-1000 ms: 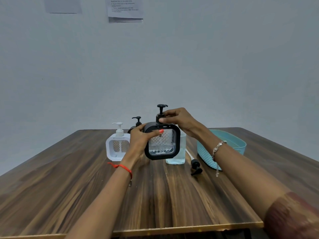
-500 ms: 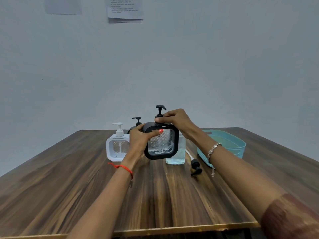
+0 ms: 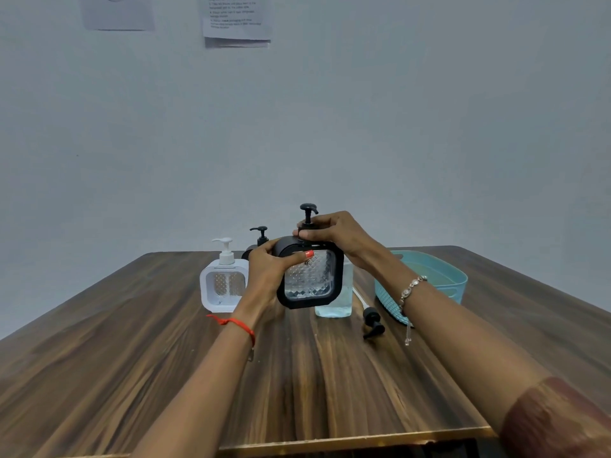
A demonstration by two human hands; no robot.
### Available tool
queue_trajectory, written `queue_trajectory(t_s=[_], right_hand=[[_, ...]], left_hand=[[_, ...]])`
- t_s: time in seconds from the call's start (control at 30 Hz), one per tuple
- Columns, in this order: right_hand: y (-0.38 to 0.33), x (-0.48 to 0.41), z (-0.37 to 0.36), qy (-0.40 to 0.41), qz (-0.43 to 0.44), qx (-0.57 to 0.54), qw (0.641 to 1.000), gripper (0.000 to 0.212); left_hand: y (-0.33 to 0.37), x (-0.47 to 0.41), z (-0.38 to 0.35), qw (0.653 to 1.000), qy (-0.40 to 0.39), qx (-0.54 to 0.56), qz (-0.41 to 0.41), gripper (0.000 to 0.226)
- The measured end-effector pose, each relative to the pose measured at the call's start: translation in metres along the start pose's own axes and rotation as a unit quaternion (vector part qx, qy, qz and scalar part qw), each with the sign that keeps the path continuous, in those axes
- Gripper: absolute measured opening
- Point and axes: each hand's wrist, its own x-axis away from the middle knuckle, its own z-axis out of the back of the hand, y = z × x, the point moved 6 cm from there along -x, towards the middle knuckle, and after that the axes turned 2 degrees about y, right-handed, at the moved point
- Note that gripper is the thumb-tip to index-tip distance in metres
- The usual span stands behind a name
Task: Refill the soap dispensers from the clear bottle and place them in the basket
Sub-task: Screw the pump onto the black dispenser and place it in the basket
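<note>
I hold a black square soap dispenser (image 3: 310,279) with a clear patterned window above the table, tilted slightly. My left hand (image 3: 269,271) grips its left side. My right hand (image 3: 334,231) pinches the black pump collar (image 3: 305,233) on top. Behind it stands the clear bottle (image 3: 340,302) with pale liquid, mostly hidden. A white dispenser (image 3: 224,279) stands to the left, and a second black dispenser (image 3: 259,238) shows only its pump behind my left hand. The teal basket (image 3: 443,276) sits at the right.
A loose black pump with a white tube (image 3: 372,320) lies on the wooden table (image 3: 314,375) between the clear bottle and the basket. Papers hang on the wall behind. The table's front edge is near my arms.
My right hand's fingers have turned on the pump collar, and the pump nozzle has swung round. The dispenser has shifted slightly left and tilted a little.
</note>
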Motion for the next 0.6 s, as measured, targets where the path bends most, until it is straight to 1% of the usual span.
queue_trajectory(t_s=[0.07,0.13,0.23,0.3,0.43,0.5,0.57,0.6], right_hand=[[-0.002,0.002,0.000,0.046,0.004,0.015,0.999,0.012],[-0.002,0.005,-0.001,0.115,0.002,0.039,0.993,0.014],[-0.006,0.012,-0.001,0.250,0.018,0.129,0.959,0.022],[-0.009,0.017,-0.003,0.307,0.030,0.165,0.937,0.026],[-0.004,0.021,-0.007,0.351,0.020,0.184,0.918,0.025],[-0.004,0.024,-0.007,0.364,0.014,0.183,0.913,0.024],[-0.005,0.025,-0.005,0.350,0.016,0.194,0.916,0.025],[-0.005,0.025,-0.002,0.328,0.019,0.192,0.925,0.025]], left_hand=[[0.000,0.000,0.000,1.000,0.019,-0.011,-0.005,0.035],[0.001,0.000,-0.001,0.999,0.035,-0.015,-0.011,0.031],[0.001,0.003,-0.006,0.998,0.051,-0.030,-0.029,0.028],[0.003,0.006,-0.011,0.997,0.059,-0.030,-0.043,0.025],[0.004,0.009,-0.020,0.993,0.077,-0.054,-0.076,0.024],[0.002,0.009,-0.022,0.992,0.080,-0.054,-0.076,0.028],[-0.001,0.009,-0.023,0.993,0.079,-0.051,-0.074,0.029],[-0.001,0.008,-0.023,0.993,0.079,-0.048,-0.072,0.029]])
